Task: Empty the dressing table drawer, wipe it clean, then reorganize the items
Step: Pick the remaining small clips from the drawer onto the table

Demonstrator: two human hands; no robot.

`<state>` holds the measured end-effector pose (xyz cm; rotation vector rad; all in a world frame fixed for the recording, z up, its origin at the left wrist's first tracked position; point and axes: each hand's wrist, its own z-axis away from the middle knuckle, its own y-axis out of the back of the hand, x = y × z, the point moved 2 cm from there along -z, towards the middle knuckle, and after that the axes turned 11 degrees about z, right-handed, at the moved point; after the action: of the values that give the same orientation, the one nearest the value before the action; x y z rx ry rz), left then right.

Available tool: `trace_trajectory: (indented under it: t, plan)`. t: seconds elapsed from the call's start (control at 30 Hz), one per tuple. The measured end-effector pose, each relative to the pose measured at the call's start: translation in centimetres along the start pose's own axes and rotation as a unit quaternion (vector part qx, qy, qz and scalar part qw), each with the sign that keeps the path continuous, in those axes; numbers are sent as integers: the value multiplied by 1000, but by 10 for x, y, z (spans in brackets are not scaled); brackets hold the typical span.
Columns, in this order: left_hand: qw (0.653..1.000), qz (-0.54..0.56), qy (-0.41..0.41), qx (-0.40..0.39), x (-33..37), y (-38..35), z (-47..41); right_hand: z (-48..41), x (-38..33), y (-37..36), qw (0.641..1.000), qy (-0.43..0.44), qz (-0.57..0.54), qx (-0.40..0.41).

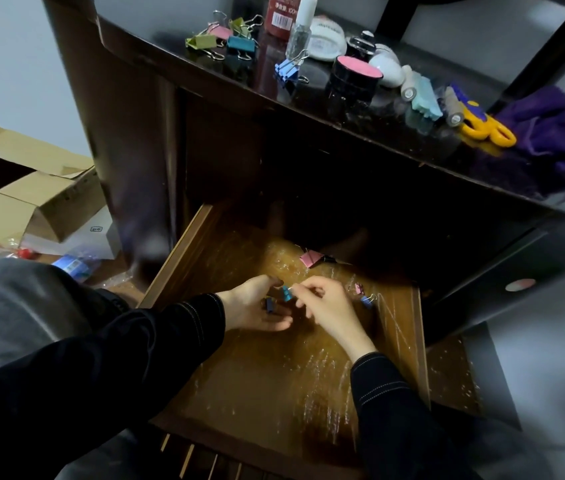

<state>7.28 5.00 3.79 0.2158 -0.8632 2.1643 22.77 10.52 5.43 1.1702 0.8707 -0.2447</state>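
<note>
1. At the far left, an open cardboard box [14, 181] sits on the floor, well apart from the work.
2. The drawer [184, 251] is pulled out below the dressing table top [142, 46]. Its wooden floor is lined with glossy, wrinkled film and is nearly emptied.
3. The left hand [257, 306] lies palm up and loosely cupped over the drawer. A dark blue clip [269, 304] rests in the palm, with no finger closed round it.
4. Just to its right, the right hand [326, 306] pinches a teal clip [286, 293] by its wire handle between thumb and forefinger, holding it over the left palm.
5. Further back lies a pink clip [310, 258], and beside the right hand sit two small clips [363, 296], one pink and one blue. All three are on the drawer floor.
6. These binder clips are probably light, rigid and springy. The painted bodies look slick, so the wire loops likely give the surest hold. Several can be gathered in one cupped palm, though tilting it would spill them.
7. On the table top stand a heap of colored clips [225, 36], a jar [357, 69] with a pink lid, yellow scissors [489, 129] and, at the far right, a purple cloth [558, 133], soft and likely meant for wiping.
8. Emptying seems almost done; wiping appears not yet begun.
</note>
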Motion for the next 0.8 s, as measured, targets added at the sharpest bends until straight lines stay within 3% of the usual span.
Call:
trace_trajectory:
  t: [0.07, 0.2, 0.33, 0.43, 0.7, 0.8]
  plan:
    - [1000, 6, 9, -16, 0, 0, 0, -1, 0, -1, 1000, -4, 10, 0]
    - [999, -42, 4, -27, 1, 3, -3, -7, 17, 17, 969, -121, 149, 155]
    - [998, -51, 6, -29, 1, 2, -2, -10, 47, 31, 929, -246, 253, 110]
    - [998, -62, 7, -33, -1, 1, 0, -14, 54, 30, 925, -236, 284, 89]
    - [999, -45, -3, -19, 0, 1, 0, -11, 41, 22, 927, -130, 326, 135]
    - [1000, -30, -3, -10, 0, 1, 3, -11, 28, 22, 960, -120, 209, 140]
